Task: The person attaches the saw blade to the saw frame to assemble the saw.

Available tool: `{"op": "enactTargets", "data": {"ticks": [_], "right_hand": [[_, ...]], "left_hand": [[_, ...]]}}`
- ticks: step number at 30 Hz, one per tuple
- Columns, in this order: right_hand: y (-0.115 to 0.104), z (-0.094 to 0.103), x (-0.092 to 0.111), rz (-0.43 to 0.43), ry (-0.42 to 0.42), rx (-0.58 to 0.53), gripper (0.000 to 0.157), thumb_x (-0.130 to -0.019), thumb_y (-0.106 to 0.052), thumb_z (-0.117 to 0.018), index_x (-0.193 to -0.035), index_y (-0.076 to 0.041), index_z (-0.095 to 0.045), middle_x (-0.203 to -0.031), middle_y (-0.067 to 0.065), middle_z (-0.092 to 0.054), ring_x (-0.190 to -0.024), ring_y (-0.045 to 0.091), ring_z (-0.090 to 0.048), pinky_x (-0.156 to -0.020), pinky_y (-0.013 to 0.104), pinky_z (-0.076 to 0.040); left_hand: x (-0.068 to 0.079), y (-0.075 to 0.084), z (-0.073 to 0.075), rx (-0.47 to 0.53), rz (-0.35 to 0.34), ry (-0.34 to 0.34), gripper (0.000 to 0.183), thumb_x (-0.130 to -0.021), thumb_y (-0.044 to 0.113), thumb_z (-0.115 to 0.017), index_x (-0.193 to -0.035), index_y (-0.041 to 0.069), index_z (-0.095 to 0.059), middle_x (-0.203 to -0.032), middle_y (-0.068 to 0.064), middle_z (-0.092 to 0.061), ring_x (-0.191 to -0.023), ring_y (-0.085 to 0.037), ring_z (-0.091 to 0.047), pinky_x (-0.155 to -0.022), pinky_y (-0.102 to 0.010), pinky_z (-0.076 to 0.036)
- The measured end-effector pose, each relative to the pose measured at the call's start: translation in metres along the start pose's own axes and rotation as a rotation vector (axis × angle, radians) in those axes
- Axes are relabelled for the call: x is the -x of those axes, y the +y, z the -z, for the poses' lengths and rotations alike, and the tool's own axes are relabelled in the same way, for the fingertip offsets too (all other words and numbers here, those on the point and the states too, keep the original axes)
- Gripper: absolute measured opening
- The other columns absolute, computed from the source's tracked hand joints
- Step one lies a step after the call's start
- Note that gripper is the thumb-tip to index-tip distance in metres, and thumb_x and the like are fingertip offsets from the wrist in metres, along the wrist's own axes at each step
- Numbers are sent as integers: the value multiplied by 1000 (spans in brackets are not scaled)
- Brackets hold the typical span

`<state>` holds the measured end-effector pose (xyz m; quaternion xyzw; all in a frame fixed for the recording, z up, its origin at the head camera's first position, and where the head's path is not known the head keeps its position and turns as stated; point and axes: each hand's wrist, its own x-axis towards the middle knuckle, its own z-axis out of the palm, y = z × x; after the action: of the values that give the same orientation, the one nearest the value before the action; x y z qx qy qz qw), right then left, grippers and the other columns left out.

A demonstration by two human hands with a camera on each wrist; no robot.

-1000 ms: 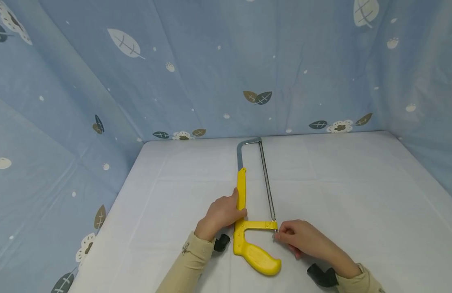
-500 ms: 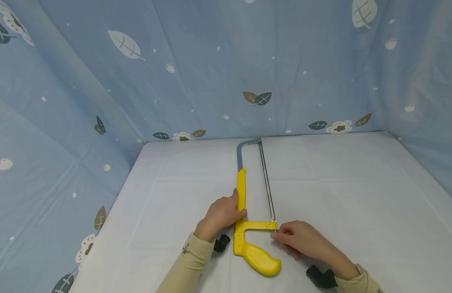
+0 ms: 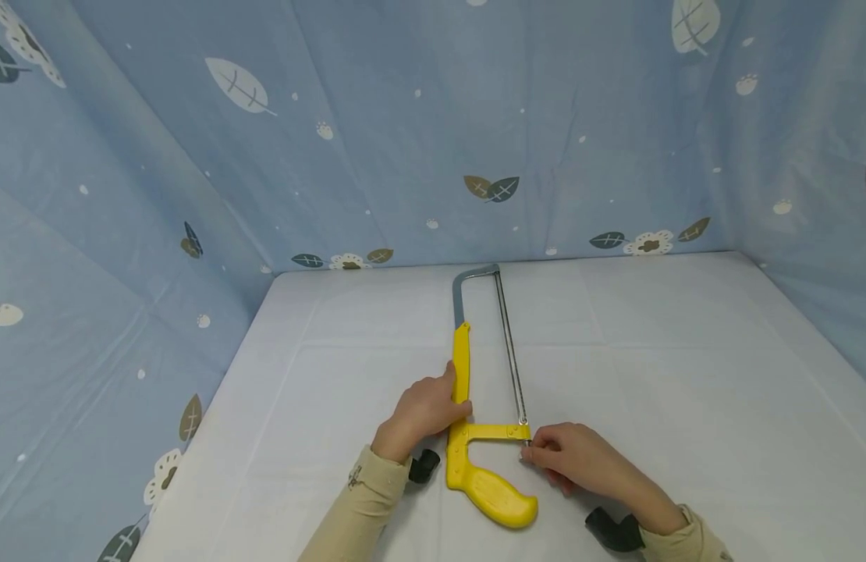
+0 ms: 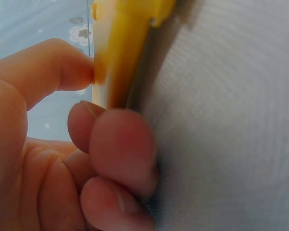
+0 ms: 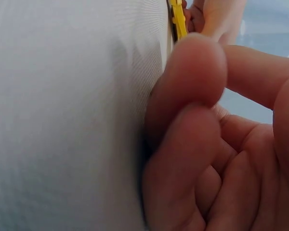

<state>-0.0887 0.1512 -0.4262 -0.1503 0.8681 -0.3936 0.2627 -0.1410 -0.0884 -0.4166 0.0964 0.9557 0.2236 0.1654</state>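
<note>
A hacksaw [image 3: 501, 498] lies flat on the white cloth, yellow at handle and frame, with a grey bow pointing away. Its thin blade [image 3: 510, 351] runs along the right side. My left hand [image 3: 420, 410] holds the yellow frame above the handle, thumb and fingers on either side; the frame [image 4: 123, 53] fills the top of the left wrist view. At the near end of the blade, my right hand [image 3: 580, 455] pinches the small metal tension screw [image 3: 527, 443] just below the yellow arm. In the right wrist view, curled fingers [image 5: 188, 72] hide that screw.
A white cloth [image 3: 686, 367] covers the table. Blue leaf-print curtains [image 3: 405, 140] close off the back and both sides. Black wrist-camera mounts [image 3: 424, 467] sit beneath both wrists, close over the cloth.
My right thumb and fingertips shift slightly back and forth at the tension screw. The left hand and the hacksaw stay in place.
</note>
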Motion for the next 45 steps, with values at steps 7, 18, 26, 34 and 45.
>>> {"op": "enactTargets", "data": {"ticks": [7, 18, 26, 34, 45], "right_hand": [[2, 3, -1, -45, 21, -47, 35, -79, -47, -59, -76, -12, -54, -52, 0, -51, -39, 16, -48, -39, 26, -35], [8, 1, 0, 6, -21, -89, 33, -81, -44, -58, -78, -12, -54, -54, -1, -52, -40, 17, -50, -38, 25, -36], [6, 1, 2, 38, -37, -88, 33, -83, -43, -56, -75, -10, -55, -52, -1, -50, -39, 18, -50, -38, 27, -37], [3, 1, 3, 36, -35, -88, 34, -85, -42, -54, -74, -10, -56, -52, -1, -50, -39, 18, -50, -37, 26, -35], [-1, 1, 3, 22, -31, -76, 39, -86, -46, -50, -73, -10, -57, -53, 0, -51, -40, 17, -49, -39, 27, -37]], "left_hand": [[-1, 1, 0, -2, -3, 2, 78, -80, 36, -53, -142, 3, -19, -60, -2, -46, -45, -15, -41, -43, -26, -33], [2, 0, -3, -3, 16, -3, 78, -80, 35, -54, -142, 3, -20, -62, -2, -46, -47, -16, -41, -44, -27, -33], [2, -2, -5, -1, 16, 4, 78, -79, 35, -54, -142, 4, -20, -61, -2, -45, -46, -16, -41, -43, -27, -33], [2, -2, -4, -5, 12, 5, 78, -79, 35, -53, -142, 4, -20, -60, -2, -45, -45, -15, -40, -43, -26, -33], [2, -1, -2, -7, -2, 17, 78, -79, 35, -53, -142, 3, -21, -59, -1, -45, -44, -15, -40, -42, -26, -32]]}}
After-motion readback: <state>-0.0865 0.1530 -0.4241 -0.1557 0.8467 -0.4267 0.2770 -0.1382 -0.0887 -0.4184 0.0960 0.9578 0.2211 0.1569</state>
